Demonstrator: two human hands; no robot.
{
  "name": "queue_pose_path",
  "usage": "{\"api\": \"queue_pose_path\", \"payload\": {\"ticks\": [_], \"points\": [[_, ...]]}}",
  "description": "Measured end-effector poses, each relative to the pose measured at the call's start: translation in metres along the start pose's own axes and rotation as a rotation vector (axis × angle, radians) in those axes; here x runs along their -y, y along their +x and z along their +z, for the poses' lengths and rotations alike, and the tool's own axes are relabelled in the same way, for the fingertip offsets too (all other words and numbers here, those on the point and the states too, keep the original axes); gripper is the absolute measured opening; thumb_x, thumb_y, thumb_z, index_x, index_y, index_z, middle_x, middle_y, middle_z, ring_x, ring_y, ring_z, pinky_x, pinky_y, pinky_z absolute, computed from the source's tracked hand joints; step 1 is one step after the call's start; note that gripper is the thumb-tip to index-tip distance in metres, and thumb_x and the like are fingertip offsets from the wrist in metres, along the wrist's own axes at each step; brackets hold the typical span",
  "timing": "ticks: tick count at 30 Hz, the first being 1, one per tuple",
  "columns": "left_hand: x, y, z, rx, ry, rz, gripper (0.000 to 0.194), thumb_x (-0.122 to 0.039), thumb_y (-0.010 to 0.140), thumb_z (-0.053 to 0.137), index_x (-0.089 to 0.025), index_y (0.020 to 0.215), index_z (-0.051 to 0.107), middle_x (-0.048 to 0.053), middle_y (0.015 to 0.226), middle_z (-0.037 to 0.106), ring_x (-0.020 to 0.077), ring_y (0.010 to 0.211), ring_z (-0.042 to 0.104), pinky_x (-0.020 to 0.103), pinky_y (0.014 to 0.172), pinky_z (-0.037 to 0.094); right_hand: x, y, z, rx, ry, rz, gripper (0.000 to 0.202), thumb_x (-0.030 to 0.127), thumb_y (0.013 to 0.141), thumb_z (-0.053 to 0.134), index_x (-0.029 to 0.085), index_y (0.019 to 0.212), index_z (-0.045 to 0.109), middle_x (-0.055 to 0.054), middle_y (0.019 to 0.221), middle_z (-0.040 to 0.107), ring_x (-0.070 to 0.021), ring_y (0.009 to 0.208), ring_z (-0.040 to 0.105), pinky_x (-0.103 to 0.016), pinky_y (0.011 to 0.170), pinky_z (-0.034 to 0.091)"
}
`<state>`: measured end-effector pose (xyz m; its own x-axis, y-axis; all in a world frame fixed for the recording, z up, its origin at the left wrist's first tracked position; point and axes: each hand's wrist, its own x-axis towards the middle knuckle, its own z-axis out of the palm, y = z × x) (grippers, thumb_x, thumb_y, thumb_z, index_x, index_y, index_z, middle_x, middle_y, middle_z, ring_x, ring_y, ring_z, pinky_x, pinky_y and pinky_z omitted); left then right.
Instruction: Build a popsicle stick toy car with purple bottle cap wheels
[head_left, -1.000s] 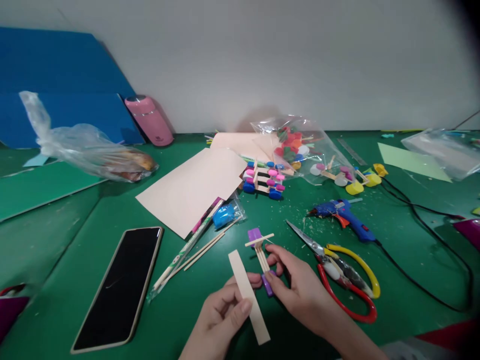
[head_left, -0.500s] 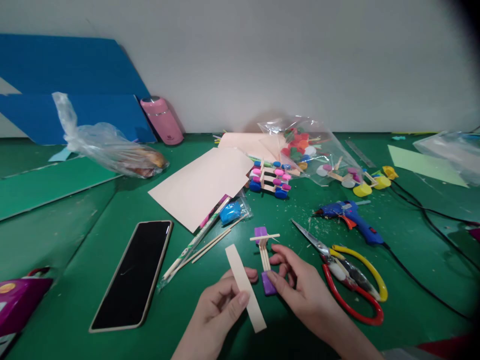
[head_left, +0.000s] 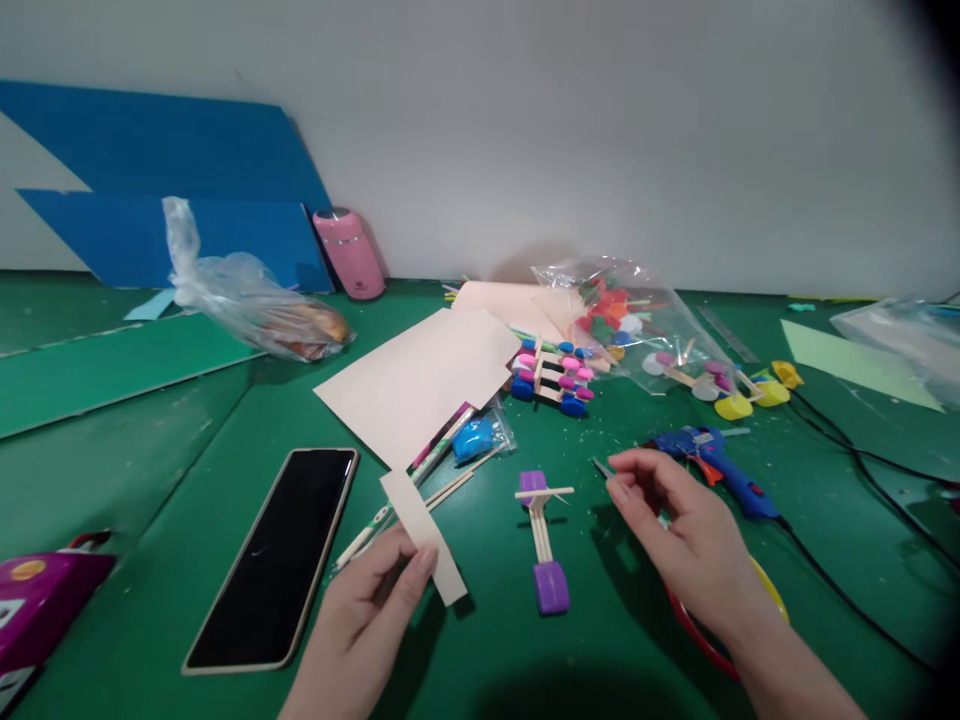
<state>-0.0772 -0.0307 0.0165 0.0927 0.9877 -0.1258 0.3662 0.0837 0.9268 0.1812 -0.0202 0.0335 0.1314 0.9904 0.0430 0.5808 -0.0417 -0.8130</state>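
Now the left hand [head_left: 360, 605], at the lower left of centre, pinches the pale strip [head_left: 412, 515] between thumb and fingers. The purple-ended stick piece [head_left: 551, 588] is standing on the table [head_left: 495, 650], at lower centre. The right hand [head_left: 690, 540], lower right, partly covers the scissors [head_left: 776, 592]; whether it grips them, I cannot tell

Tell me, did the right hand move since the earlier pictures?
Yes. The right hand left the purple-ended stick toy and went right, closer to the blue glue gun.
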Motion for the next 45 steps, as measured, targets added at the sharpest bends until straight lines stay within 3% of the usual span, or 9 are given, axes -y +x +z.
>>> {"api": "queue_pose_path", "payload": {"ticks": [5, 10, 16, 21, 28, 34, 38, 42, 45], "points": [[-0.012, 0.009, 0.001, -0.029, 0.045, 0.084, 0.02, -0.03, 0.08, 0.051, -0.019, 0.065, 0.059, -0.002, 0.06, 0.053, 0.013, 0.057, 0.046, 0.02, 0.054, 0.038, 0.015, 0.036, -0.012, -0.075, -0.117, -0.137, 0.017, 0.031, 0.082, 0.052, 0.02, 0.094, 0.055, -0.001, 0.076, 0.059, -0.012, 0.063, 0.054, -0.021, 0.057, 0.045], [-0.021, 0.019, 0.005, -0.02, 0.026, 0.126, 0.023, -0.031, 0.079, 0.052, -0.02, 0.06, 0.057, -0.002, 0.054, 0.046, 0.0134, 0.053, 0.044, 0.022, 0.054, 0.038, 0.014, 0.056, -0.047, -0.148, -0.254, -0.171, 0.019, 0.034, 0.08, 0.051, 0.021, 0.092, 0.057, -0.002, 0.075, 0.059, -0.0143, 0.065, 0.056, -0.023, 0.055, 0.045], [-0.02, 0.03, 0.004, -0.061, -0.009, 0.171, 0.015, -0.029, 0.074, 0.058, -0.021, 0.062, 0.06, -0.001, 0.059, 0.056, 0.015, 0.057, 0.051, 0.022, 0.055, 0.043, -0.055, 0.041, -0.088, -0.228, -0.555, 0.079, 0.028, 0.037, 0.076, 0.052, 0.018, 0.095, 0.057, -0.009, 0.091, 0.062, -0.0227, 0.077, 0.06, -0.031, 0.058, 0.046], [-0.013, 0.036, 0.002, -0.056, 0.046, 0.071, 0.012, -0.033, 0.073, 0.06, -0.022, 0.07, 0.064, 0.0, 0.067, 0.064, 0.0156, 0.062, 0.056, 0.021, 0.054, 0.044, -0.118, 0.016, -0.09, -0.266, -0.625, 0.19, 0.041, 0.033, 0.072, 0.051, 0.011, 0.107, 0.051, -0.017, 0.102, 0.055, -0.0283, 0.09, 0.057, -0.037, 0.066, 0.046], [-0.008, 0.04, 0.009, -0.051, 0.022, 0.025, 0.012, -0.031, 0.075, 0.059, -0.02, 0.069, 0.061, -0.003, 0.057, 0.06, 0.0121, 0.055, 0.056, 0.022, 0.057, 0.043, -0.134, 0.018, -0.083, -0.239, -0.55, 0.307, 0.041, 0.03, 0.066, 0.054, 0.013, 0.103, 0.054, -0.01, 0.086, 0.062, -0.0219, 0.068, 0.058, -0.034, 0.062, 0.044], [-0.004, 0.039, 0.016, -0.126, -0.17, -0.034, 0.041, -0.027, 0.075, 0.062, -0.027, 0.114, 0.049, -0.008, 0.06, 0.055, 0.0073, 0.048, 0.051, 0.019, 0.051, 0.043, -0.127, 0.02, -0.099, -0.185, -0.401, 0.375, 0.026, 0.035, 0.062, 0.061, 0.02, 0.083, 0.061, -0.002, 0.061, 0.058, -0.0212, 0.056, 0.052, -0.033, 0.055, 0.038], [-0.008, 0.042, 0.02, -0.085, -0.231, 0.017, 0.06, -0.023, 0.078, 0.058, -0.032, 0.131, 0.032, -0.01, 0.053, 0.047, 0.0062, 0.042, 0.043, 0.018, 0.043, 0.037, -0.12, 0.005, -0.12, -0.18, -0.151, 0.403, 0.022, 0.038, 0.076, 0.048, 0.02, 0.086, 0.055, -0.009, 0.077, 0.062, -0.0241, 0.069, 0.06, -0.035, 0.061, 0.043], [-0.002, 0.047, 0.022, -0.132, -0.241, 0.007, 0.036, -0.022, 0.075, 0.06, -0.025, 0.111, 0.057, -0.006, 0.057, 0.052, 0.0067, 0.044, 0.044, 0.019, 0.041, 0.036, -0.106, -0.016, -0.132, -0.182, 0.381, 0.51, 0.02, 0.038, 0.08, 0.049, 0.022, 0.088, 0.059, -0.012, 0.08, 0.06, -0.021, 0.063, 0.059, -0.033, 0.058, 0.045], [0.001, 0.05, 0.026, -0.132, -0.18, 0.02, 0.011, -0.022, 0.075, 0.059, -0.02, 0.083, 0.067, -0.003, 0.06, 0.057, 0.0097, 0.052, 0.051, 0.022, 0.05, 0.042, -0.09, -0.03, -0.124, -0.155, 0.537, 0.542, 0.019, 0.039, 0.072, 0.061, 0.024, 0.084, 0.063, -0.009, 0.072, 0.059, -0.0201, 0.059, 0.056, -0.031, 0.053, 0.044]]}}
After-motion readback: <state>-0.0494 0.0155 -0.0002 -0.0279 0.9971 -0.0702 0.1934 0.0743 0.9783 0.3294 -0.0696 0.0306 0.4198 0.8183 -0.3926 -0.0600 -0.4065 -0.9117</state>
